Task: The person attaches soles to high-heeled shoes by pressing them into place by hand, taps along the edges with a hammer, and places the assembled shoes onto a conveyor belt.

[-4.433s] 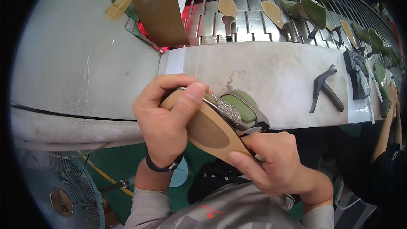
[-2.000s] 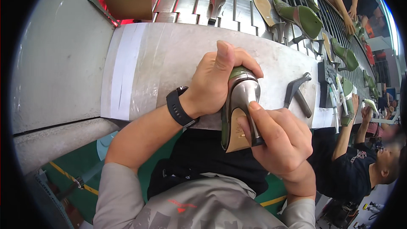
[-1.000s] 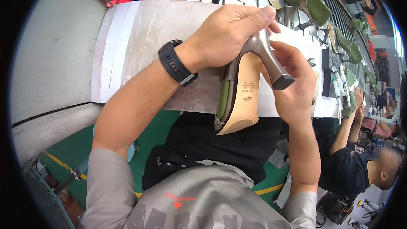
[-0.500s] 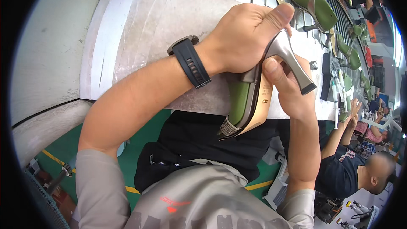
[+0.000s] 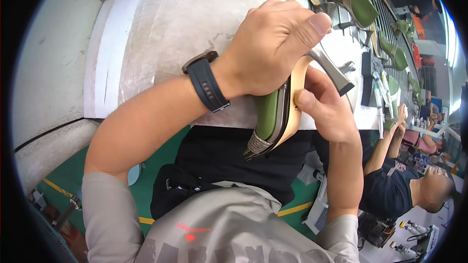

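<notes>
Head view: a green-and-grey high-heeled shoe sits near the middle, held up at the near edge of the pale bench, its toe toward 7 o'clock and its metallic heel slanting toward 5 o'clock. One second ago the tan sole lay broad to the camera; now it is rolled nearer edge-on, so the shoe's side and the glittery toe band come into sight.

Half a second ago the right thumb was tucked into the arch beside the heel; now it has slid toeward, touching the sole further along. The left hand, at 11 o'clock from the sole, is wrapped around the back of the shoe, thumb lying along the heel's top; its fingertips are hidden. The right hand, at 3 o'clock, has fingers curled behind the heel, partly covered, so I cannot tell whether it clamps the shoe.

Judging from this, the left hand probably carries the load, leaving the right free to shift along the sole. With the arch clear of the thumb, the join of heel and sole is less covered.
</notes>
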{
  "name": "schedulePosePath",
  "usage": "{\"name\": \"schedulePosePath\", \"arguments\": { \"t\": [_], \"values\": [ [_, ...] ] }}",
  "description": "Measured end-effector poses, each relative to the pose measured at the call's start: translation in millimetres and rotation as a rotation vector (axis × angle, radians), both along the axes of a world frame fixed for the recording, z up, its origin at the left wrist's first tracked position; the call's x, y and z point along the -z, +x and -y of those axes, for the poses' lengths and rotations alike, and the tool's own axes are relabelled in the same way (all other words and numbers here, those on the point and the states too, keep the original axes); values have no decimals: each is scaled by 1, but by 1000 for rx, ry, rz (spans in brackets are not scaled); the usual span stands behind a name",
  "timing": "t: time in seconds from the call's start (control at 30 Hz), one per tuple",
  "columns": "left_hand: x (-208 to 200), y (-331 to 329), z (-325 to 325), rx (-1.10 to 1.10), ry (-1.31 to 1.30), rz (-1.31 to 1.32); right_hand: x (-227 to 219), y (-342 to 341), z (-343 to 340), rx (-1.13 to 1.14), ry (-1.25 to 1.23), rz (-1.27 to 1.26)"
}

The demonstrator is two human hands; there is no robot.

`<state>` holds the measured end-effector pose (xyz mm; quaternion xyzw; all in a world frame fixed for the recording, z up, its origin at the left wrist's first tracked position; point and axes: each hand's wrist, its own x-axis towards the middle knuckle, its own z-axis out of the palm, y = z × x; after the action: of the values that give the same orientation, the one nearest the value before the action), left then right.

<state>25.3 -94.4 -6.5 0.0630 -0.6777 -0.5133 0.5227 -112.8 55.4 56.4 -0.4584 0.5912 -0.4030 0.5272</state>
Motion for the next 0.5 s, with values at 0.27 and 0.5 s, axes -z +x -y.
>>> {"name": "schedulePosePath", "arguments": {
  "t": [0.27,0.5],
  "values": [
    [1,1,-2,-142,-193,-2,-2,14,6,38,22,-74],
    [2,0,-3,-114,-132,28,3,30,10,193,-25,-155]
  ]
}}
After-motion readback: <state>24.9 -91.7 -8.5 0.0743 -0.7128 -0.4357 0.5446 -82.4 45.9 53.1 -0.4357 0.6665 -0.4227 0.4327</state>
